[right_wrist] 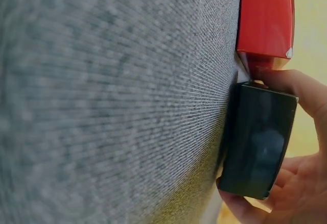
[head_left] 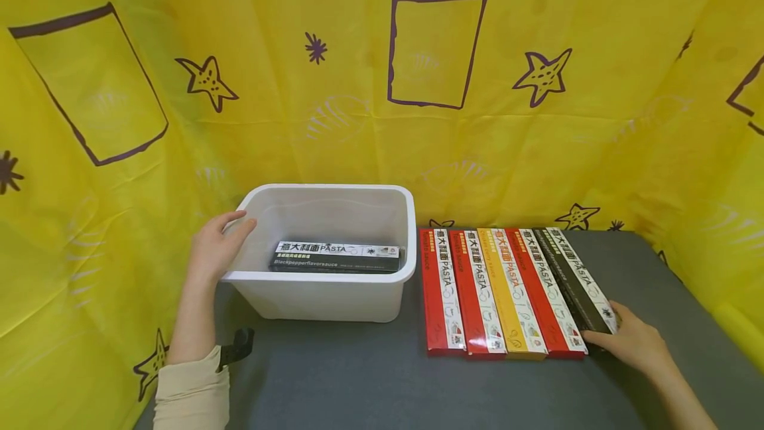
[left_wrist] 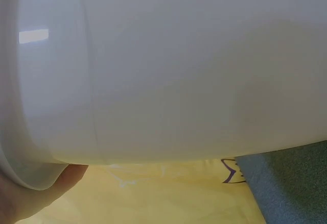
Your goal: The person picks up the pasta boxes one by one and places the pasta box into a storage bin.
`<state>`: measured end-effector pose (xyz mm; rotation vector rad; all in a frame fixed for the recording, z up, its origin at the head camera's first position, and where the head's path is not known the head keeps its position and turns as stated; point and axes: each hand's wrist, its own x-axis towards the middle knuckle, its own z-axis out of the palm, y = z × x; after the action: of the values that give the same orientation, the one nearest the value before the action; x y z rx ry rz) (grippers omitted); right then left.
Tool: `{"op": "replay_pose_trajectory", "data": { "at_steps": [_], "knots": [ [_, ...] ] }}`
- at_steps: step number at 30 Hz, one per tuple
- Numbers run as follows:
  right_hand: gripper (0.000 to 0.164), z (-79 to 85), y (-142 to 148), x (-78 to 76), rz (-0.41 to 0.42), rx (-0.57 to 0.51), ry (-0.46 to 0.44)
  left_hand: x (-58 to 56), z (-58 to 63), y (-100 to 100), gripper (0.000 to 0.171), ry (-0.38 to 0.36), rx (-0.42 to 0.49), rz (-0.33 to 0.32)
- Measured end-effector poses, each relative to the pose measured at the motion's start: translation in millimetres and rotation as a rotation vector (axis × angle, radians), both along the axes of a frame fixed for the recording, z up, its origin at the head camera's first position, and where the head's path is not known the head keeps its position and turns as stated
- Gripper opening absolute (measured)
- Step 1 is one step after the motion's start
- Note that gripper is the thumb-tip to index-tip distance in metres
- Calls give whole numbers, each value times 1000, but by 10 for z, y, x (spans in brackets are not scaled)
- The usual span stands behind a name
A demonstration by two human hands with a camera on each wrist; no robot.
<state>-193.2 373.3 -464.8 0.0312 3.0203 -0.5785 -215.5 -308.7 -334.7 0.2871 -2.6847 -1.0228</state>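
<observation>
My left hand (head_left: 217, 247) grips the left rim of a white plastic bin (head_left: 322, 297); in the left wrist view fingers (left_wrist: 46, 196) wrap under that rim. A black pasta box (head_left: 337, 264) lies inside the bin. At the right, my right hand (head_left: 638, 340) holds the near end of another black pasta box (head_left: 573, 277), thumb on one side and fingers on the other. The right wrist view shows the dark end (right_wrist: 258, 140) of this box between thumb and fingers, close beside a red box (right_wrist: 265, 20).
Left of the held box lie a red pasta box (head_left: 543, 290), a yellow one (head_left: 507, 284) and two more red ones, side by side on the dark grey tabletop (head_left: 334, 377). Yellow printed cloth (head_left: 358, 131) hangs behind and at both sides.
</observation>
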Motion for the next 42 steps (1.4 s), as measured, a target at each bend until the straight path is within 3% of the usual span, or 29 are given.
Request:
{"op": "replay_pose_trajectory", "data": {
  "at_steps": [8, 14, 29, 42],
  "knots": [
    [94, 33, 29, 44, -33, -25, 76, -6, -4, -2, 66, 2, 7, 1],
    [86, 110, -28, 98, -136, -90, 155, -8, -1, -6, 66, 5, 11, -3],
    [88, 332, -195, 193, -263, -253, 175, 1, -3, -10, 68, 1, 22, 0],
    [86, 569, -454, 212, -208, -324, 145, 4, -4, 1, 69, -8, 34, 7]
  ]
}}
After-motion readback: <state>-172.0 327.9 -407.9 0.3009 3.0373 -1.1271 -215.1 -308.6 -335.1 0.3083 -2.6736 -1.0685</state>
